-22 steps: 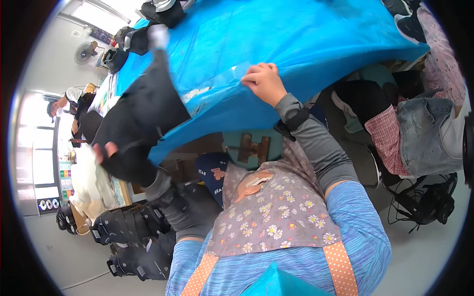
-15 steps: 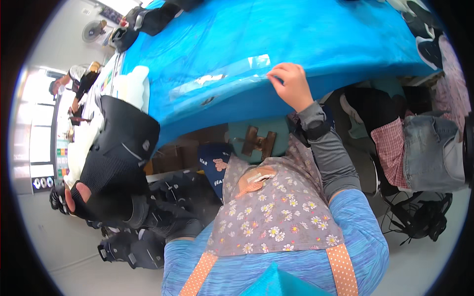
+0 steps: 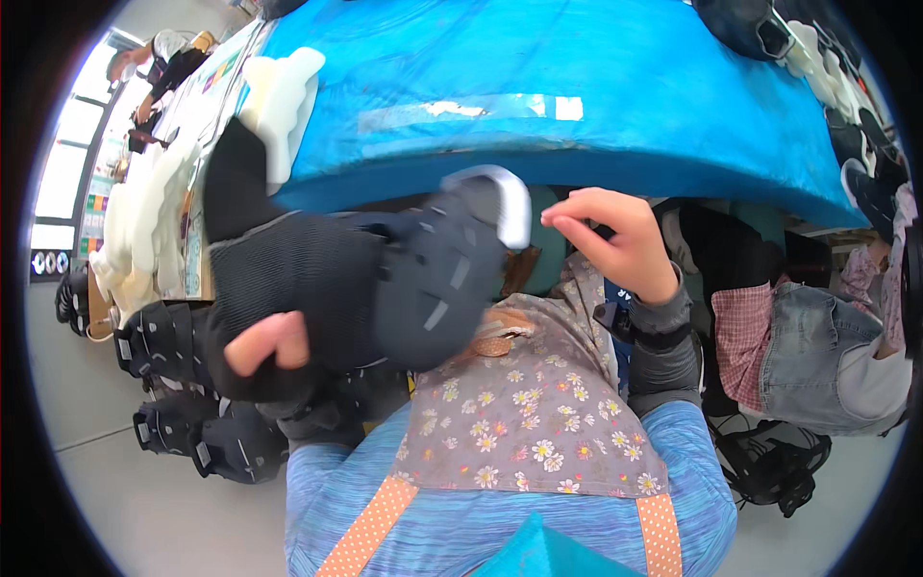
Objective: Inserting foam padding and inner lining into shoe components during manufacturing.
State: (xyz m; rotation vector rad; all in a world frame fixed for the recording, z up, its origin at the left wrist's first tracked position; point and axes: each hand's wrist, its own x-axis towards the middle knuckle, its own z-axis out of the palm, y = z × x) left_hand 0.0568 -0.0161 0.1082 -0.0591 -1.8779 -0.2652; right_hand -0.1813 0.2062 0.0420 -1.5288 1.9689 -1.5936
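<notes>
We face the blue-covered table (image 3: 461, 58), which fills the top of our view, and on our side of it we wear a grey flowered apron (image 3: 548, 423). Below the table's near edge, toward its left end, we hold a dark mesh piece (image 3: 322, 274), partly blurred. More dark pieces (image 3: 159, 341) lie below and left of the table; pale wavy-edged pieces (image 3: 284, 96) are at its left end. Just below the table's near edge, our right hand (image 3: 620, 240) has thumb and forefinger nearly meeting, nothing visible between them. Farther left and lower from that edge, our left hand (image 3: 269, 342) curls onto the mesh, partly hidden, gripping it
</notes>
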